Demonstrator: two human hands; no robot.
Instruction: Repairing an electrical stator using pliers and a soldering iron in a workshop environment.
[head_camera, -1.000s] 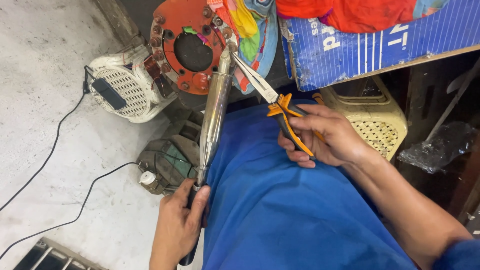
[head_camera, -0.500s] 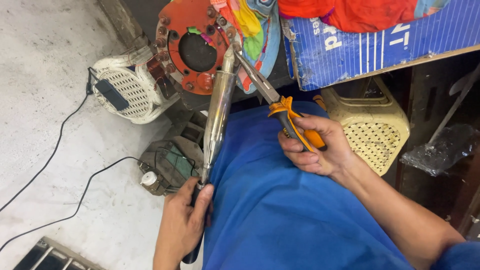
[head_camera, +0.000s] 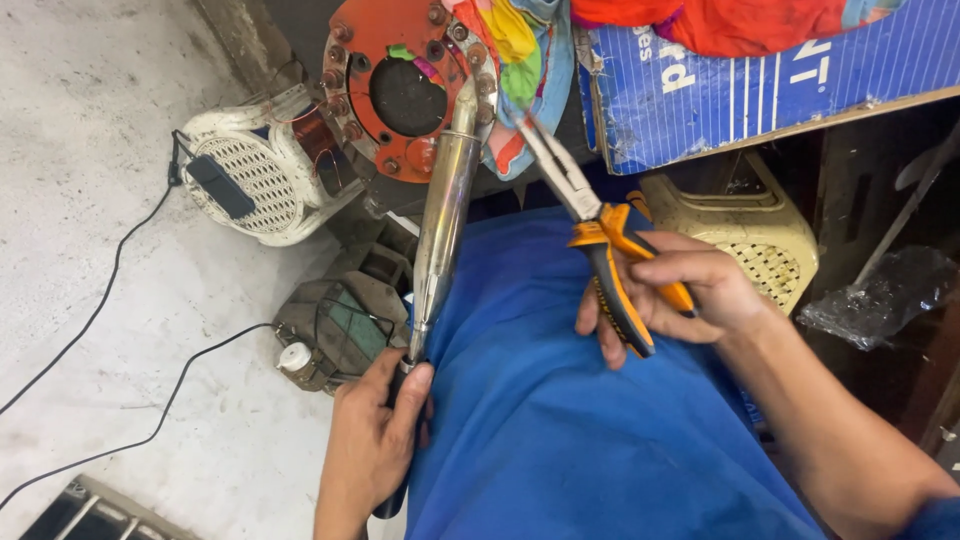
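left hand (head_camera: 375, 440) gripping soldering iron (head_camera: 440, 215) handle, tip at 12 o'clock on orange motor plate (head_camera: 400, 85) | right hand (head_camera: 665, 295) closed round pliers (head_camera: 590, 225), nose at 11 o'clock | step: working the plate joint; next likely needs steady tip contact

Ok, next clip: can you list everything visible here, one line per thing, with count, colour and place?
soldering iron: one, silver barrel, dark handle, centre, tip at the round part
pliers: one pair, orange and black handles, centre right, nose pointing up-left
round metal part: one, orange-red with bolts and a dark hole, top centre
fan housing: one, white, grilled, copper winding behind it, upper left
cables: two, black, across the grey floor, left
small device: one, dark green-grey, floor by the knee
stool: one, cream plastic, right
board: one, blue, top right
cloth: multicoloured, top centre
blue clothing: over the lap, centre
left hand: grip on the iron's handle
right hand: grip on the pliers
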